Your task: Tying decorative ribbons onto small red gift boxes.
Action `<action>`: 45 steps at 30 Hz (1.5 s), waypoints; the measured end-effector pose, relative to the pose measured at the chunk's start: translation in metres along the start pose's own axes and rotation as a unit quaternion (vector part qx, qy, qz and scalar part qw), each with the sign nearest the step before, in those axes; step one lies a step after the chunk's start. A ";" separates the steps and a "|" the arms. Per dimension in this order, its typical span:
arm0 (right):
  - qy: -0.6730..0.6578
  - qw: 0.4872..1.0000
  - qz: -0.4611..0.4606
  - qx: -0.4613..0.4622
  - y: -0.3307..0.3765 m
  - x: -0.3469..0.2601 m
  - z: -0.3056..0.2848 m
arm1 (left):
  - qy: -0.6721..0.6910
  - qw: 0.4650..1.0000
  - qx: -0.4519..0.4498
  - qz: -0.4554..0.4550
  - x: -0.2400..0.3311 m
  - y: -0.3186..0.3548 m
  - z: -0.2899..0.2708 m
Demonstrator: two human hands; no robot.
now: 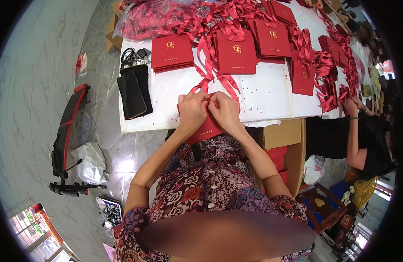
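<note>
At the table's near edge, a flat red piece [205, 131] with small gold print leans against my body; whether it is a paper bag or a folder I cannot tell. My left hand [192, 112] and my right hand [226, 112] meet over its upper part, both closed in a pinch on red ribbon at the same spot. What lies right between the fingertips is partly hidden. Loose red ribbon [206, 82] trails over the table just beyond my hands. Further back are stacks of matching red pieces [236, 61], and another stack [171, 59] to the left.
A black phone [133, 94] on a dark cloth and a cable [129, 56] sit at the table's left. Heaped ribbons [166, 19] cover the far side. A cardboard box [282, 133] stands below to the right. Another person's arm [353, 139] works at the right.
</note>
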State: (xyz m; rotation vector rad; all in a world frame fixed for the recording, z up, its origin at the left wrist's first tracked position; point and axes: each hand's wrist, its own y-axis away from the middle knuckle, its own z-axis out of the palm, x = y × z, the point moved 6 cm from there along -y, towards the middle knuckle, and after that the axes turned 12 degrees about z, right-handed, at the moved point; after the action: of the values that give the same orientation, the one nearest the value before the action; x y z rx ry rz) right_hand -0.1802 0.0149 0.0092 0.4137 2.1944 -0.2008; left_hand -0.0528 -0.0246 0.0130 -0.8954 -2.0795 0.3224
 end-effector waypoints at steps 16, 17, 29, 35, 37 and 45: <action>0.094 0.993 -0.023 -0.062 -0.015 -0.006 -0.011 | 0.097 0.986 -0.137 -0.015 -0.025 -0.012 0.002; 0.094 0.993 -0.023 -0.061 -0.019 -0.004 -0.015 | 0.093 0.980 -0.174 -0.005 -0.024 -0.014 0.002; -0.147 0.896 0.124 -0.399 -0.048 0.052 0.017 | -0.033 0.967 -0.114 0.227 0.022 -0.025 -0.016; -0.159 0.972 0.096 -0.143 -0.068 0.050 0.004 | 0.050 0.975 -0.153 0.155 0.021 -0.021 -0.013; -0.130 0.981 0.138 -0.035 -0.070 0.049 -0.015 | 0.050 0.979 -0.129 0.148 0.015 -0.020 -0.011; -0.017 0.975 0.004 -0.221 -0.029 0.030 -0.033 | 0.072 0.994 -0.061 -0.058 -0.052 -0.006 -0.012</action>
State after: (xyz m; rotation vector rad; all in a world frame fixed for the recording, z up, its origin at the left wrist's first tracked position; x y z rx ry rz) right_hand -0.2320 0.0036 0.0058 0.1674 2.1238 0.2813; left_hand -0.0255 -0.0663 -0.0074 -0.8395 -2.0224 0.0680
